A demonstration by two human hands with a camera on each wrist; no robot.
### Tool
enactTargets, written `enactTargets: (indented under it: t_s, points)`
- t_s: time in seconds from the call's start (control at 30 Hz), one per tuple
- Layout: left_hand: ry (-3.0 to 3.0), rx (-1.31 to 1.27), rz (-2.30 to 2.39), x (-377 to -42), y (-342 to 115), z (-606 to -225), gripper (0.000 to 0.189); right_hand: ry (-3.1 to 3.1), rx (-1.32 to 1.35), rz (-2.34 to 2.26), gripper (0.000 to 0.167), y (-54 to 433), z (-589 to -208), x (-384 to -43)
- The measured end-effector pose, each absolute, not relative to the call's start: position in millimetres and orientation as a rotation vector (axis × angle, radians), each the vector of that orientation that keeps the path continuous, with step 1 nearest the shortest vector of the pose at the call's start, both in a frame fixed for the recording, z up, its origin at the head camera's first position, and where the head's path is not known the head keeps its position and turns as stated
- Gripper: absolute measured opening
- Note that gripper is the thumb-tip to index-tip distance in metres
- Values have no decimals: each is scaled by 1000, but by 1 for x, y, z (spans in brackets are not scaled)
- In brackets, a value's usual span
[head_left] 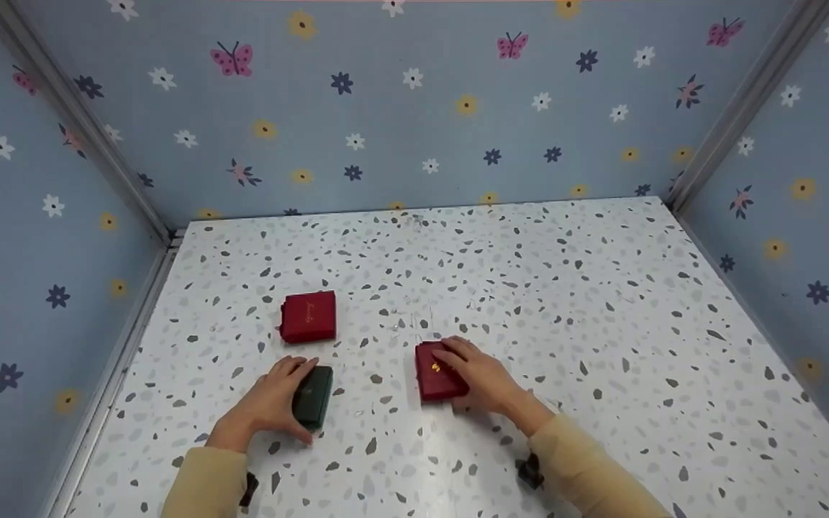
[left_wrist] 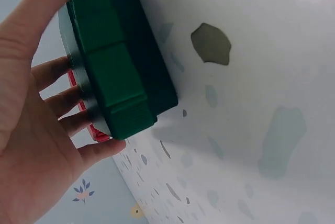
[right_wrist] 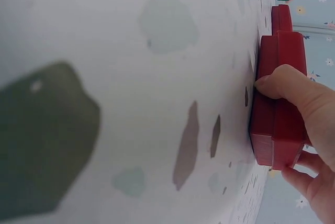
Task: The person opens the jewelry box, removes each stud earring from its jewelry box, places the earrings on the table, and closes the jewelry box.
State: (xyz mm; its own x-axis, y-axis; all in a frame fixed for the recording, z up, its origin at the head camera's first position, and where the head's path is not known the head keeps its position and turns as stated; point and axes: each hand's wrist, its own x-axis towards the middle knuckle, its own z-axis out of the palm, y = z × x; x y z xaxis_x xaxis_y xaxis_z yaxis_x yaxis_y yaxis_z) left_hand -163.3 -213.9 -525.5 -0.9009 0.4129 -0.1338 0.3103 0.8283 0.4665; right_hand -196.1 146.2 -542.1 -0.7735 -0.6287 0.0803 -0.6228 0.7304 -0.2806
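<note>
My left hand [head_left: 270,401] spans a small dark green box [head_left: 318,397], its fingers at the far end and its thumb at the near end. In the left wrist view the green box [left_wrist: 112,62] shows a seam along its side, and the fingertips lie partly behind it. To the right, my right hand [head_left: 488,381] grips a small red box [head_left: 429,381] with a gold mark on its lid. Seen from the right wrist, the thumb presses the side of this red box [right_wrist: 280,124] while other fingers reach around its end. Both boxes look closed.
Another red box [head_left: 308,316], with gold lettering and a small tab at its left, lies beyond the green box. All rest on a white speckled table [head_left: 529,288]. Blue flowered panels [head_left: 414,122] enclose the back and sides.
</note>
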Motion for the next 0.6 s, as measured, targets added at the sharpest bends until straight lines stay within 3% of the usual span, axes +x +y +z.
enactTargets:
  t_s: [0.2, 0.6]
  points:
    - [2803, 575, 617, -164, -212, -528, 105, 2897, -1038, -470, 89, 148, -543, -196]
    - [2872, 509, 455, -161, -204, -532, 104, 2904, -1039, -512, 90, 155, -543, -198]
